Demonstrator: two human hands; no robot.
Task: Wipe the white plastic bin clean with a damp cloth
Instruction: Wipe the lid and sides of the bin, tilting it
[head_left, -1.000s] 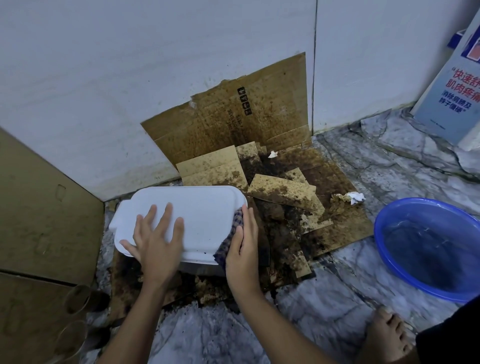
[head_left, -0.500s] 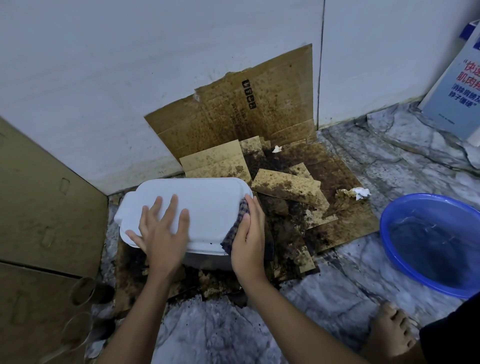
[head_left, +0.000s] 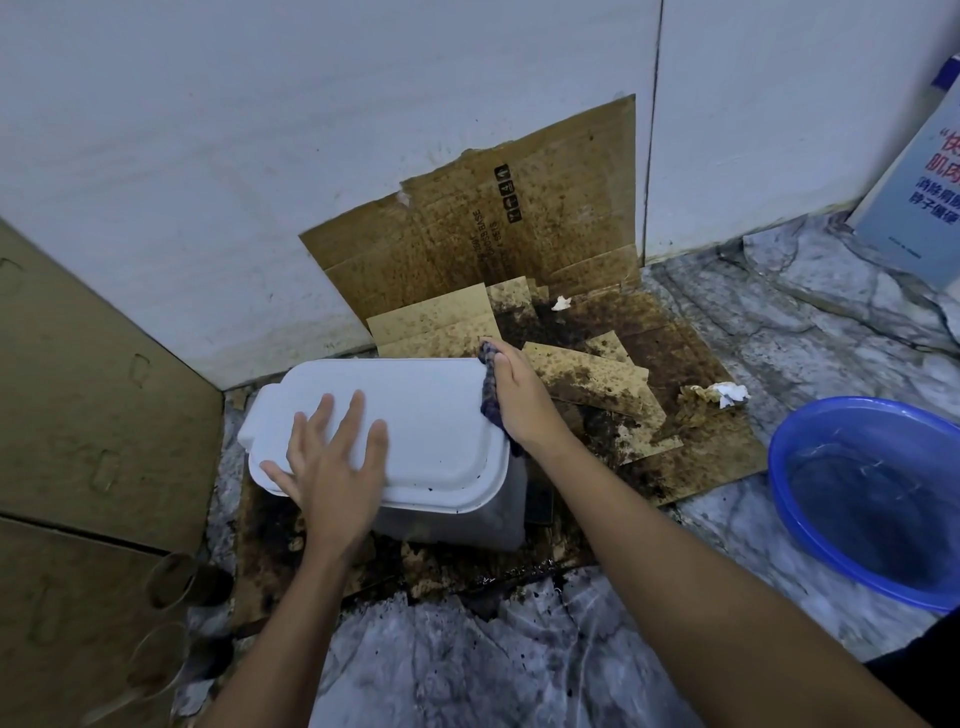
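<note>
White plastic bin (head_left: 415, 410) is sitting on stained cardboard (head_left: 685, 447). Left grip (head_left: 332, 462) is lying flat and unclenched on its top, probably bracing it. Right grip (head_left: 519, 400) is clutching the dark cloth (head_left: 490, 395) against the top's right edge. Blue basin (head_left: 810, 525) is waiting right of that grip, likely for rinsing.

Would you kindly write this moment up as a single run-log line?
left hand: flat on white bin top | right hand: grips cloth against bin's right edge | blue basin: water inside, right of bin
</note>
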